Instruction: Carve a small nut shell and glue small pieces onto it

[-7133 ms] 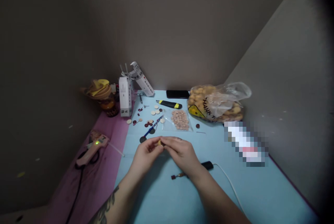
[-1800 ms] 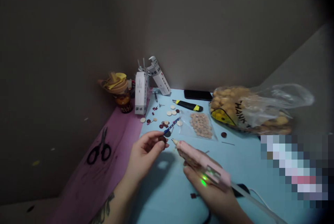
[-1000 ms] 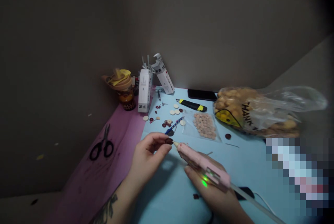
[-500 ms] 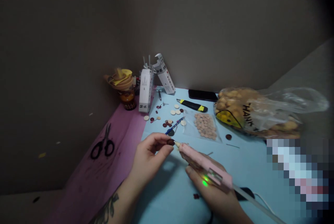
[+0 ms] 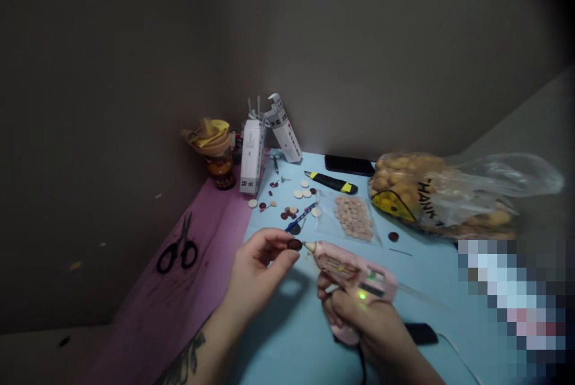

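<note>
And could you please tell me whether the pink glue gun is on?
It appears on: the pink glue gun shows a glowing green light.

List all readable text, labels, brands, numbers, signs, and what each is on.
"HANK": clear plastic bag; neighbouring letters unclear.
"钻头": upright white box, near its bottom.
Too small or blurred: that box's side print, print on the leaning white box, marks on the cup.
Pink glue gun: nothing legible.
Pixelated patch at right: unreadable.
</note>
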Demonstrator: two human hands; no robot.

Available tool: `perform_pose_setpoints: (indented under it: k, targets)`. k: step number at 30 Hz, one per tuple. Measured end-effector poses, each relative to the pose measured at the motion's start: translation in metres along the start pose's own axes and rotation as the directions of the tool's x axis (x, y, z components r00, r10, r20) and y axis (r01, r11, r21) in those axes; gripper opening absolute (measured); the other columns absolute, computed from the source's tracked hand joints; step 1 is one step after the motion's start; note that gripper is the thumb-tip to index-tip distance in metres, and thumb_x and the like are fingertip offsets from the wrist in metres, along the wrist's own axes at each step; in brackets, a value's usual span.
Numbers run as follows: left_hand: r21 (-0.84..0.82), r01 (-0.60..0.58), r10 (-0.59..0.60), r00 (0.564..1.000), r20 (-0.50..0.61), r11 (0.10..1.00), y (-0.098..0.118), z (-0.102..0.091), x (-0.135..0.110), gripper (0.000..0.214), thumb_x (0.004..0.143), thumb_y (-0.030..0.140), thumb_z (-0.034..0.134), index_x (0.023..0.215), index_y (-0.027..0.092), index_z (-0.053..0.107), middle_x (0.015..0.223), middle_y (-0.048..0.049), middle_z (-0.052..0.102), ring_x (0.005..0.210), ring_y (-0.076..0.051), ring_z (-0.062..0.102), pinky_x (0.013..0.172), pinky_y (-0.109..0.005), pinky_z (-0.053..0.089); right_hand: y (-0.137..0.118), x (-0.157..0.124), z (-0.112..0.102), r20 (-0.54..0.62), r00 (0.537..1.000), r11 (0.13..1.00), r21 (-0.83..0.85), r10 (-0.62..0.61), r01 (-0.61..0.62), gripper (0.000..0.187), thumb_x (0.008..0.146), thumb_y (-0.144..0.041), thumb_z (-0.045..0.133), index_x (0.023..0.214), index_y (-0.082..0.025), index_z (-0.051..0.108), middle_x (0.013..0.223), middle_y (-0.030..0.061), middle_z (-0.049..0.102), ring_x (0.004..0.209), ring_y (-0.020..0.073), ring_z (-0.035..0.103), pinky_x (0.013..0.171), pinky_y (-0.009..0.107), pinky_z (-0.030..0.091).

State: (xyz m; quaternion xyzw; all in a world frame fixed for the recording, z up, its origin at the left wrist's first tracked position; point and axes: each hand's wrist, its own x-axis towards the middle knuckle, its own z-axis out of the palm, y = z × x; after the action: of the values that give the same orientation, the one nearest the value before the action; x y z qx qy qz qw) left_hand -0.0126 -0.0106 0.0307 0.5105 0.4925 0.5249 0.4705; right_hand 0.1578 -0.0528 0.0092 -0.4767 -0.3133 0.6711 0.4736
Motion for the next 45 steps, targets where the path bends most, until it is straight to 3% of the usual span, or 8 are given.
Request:
perform_pose_setpoints:
  k: [3, 9, 17, 21, 27, 34, 41, 45]
  targets:
    - [-0.025, 0.022, -0.023, 0.999, -0.024, 0.999, -0.001, 0.0, 0.0, 0.015, 0.07, 0.018, 0.07, 0.084, 0.017, 0.067, 0.076, -0.0024, 0.074, 0.068, -0.013, 0.068, 0.063, -0.021, 0.054, -0.003, 0.001, 0.0, 0.158, 0.987, 0.979, 0.205, -0.016, -0.017, 0.034, 0.059, -0.044, 0.083, 0.075, -0.017, 0.068, 0.072, 0.0004, 0.061, 0.041, 0.0037, 0.041, 0.042, 0.02, 0.033]
    - [-0.053, 0.04, -0.042, 0.998, -0.037, 0.998, -0.003, 0.0, 0.001, 0.016, 0.07, 0.018, 0.072, 0.085, 0.018, 0.067, 0.076, -0.0015, 0.073, 0.068, -0.012, 0.067, 0.063, -0.02, 0.053, -0.008, 0.004, -0.006, 0.44, 0.895, 0.883, 0.39, 0.068, -0.259, 0.027, 0.066, -0.042, 0.079, 0.069, -0.018, 0.068, 0.071, -0.0023, 0.056, 0.037, -0.0006, 0.027, 0.038, 0.017, 0.028]
    - [-0.083, 0.058, -0.059, 0.998, -0.017, 0.995, -0.004, -0.001, 0.0, 0.015, 0.071, 0.019, 0.072, 0.086, 0.02, 0.067, 0.077, -0.0002, 0.074, 0.071, -0.011, 0.068, 0.064, -0.018, 0.052, 0.0, 0.011, -0.012, 0.572, 0.82, 0.848, 0.441, -0.013, -0.294, 0.026, 0.075, -0.041, 0.074, 0.071, -0.016, 0.065, 0.068, -0.0035, 0.054, 0.036, -0.0007, 0.027, 0.037, 0.015, 0.032]
    - [-0.075, 0.05, -0.049, 0.999, 0.006, 0.996, -0.004, 0.0, -0.001, 0.015, 0.07, 0.018, 0.072, 0.085, 0.02, 0.068, 0.077, -0.0004, 0.074, 0.07, -0.011, 0.068, 0.064, -0.019, 0.053, 0.002, 0.013, -0.011, 0.492, 0.871, 0.896, 0.387, -0.001, -0.218, 0.025, 0.074, -0.036, 0.075, 0.07, -0.014, 0.066, 0.063, -0.0038, 0.051, 0.039, -0.0002, 0.031, 0.04, 0.016, 0.033]
    - [-0.044, 0.032, -0.033, 0.999, -0.009, 0.999, -0.006, -0.001, 0.001, 0.015, 0.071, 0.019, 0.072, 0.085, 0.02, 0.068, 0.077, -0.0007, 0.074, 0.071, -0.013, 0.068, 0.065, -0.02, 0.053, 0.001, 0.013, -0.006, 0.236, 0.969, 0.971, 0.207, 0.07, -0.12, 0.032, 0.066, -0.038, 0.079, 0.062, -0.013, 0.06, 0.05, -0.0064, 0.045, 0.037, 0.0024, 0.034, 0.04, 0.018, 0.028]
    - [-0.03, 0.032, -0.033, 0.999, -0.039, 0.999, -0.006, -0.005, 0.003, 0.015, 0.071, 0.02, 0.073, 0.085, 0.02, 0.067, 0.076, 0.0, 0.073, 0.069, -0.011, 0.067, 0.064, -0.02, 0.051, 0.006, 0.013, -0.007, 0.149, 0.989, 0.998, 0.051, 0.024, -0.031, 0.032, 0.072, -0.04, 0.075, 0.065, -0.014, 0.059, 0.046, -0.0049, 0.048, 0.041, 0.0057, 0.04, 0.043, 0.02, 0.03]
    - [-0.042, 0.038, -0.041, 0.997, -0.066, 0.998, -0.006, -0.003, 0.004, 0.017, 0.07, 0.021, 0.074, 0.085, 0.019, 0.067, 0.075, -0.0005, 0.072, 0.07, -0.012, 0.066, 0.065, -0.021, 0.051, 0.003, 0.015, -0.005, 0.143, 0.989, 0.965, 0.25, 0.044, -0.079, 0.033, 0.065, -0.035, 0.082, 0.085, -0.015, 0.065, 0.059, -0.0031, 0.058, 0.044, 0.0057, 0.047, 0.045, 0.018, 0.034]
    - [-0.058, 0.001, -0.009, 0.989, -0.146, 0.998, -0.005, -0.008, 0.005, 0.017, 0.071, 0.023, 0.074, 0.086, 0.019, 0.068, 0.074, -0.0002, 0.07, 0.065, -0.011, 0.064, 0.061, -0.02, 0.05, -0.006, 0.013, -0.003, 0.116, 0.992, 0.913, 0.398, 0.04, -0.084, 0.036, 0.062, -0.035, 0.083, 0.089, -0.016, 0.069, 0.077, 0.003, 0.068, 0.059, 0.0112, 0.06, 0.058, 0.025, 0.049]
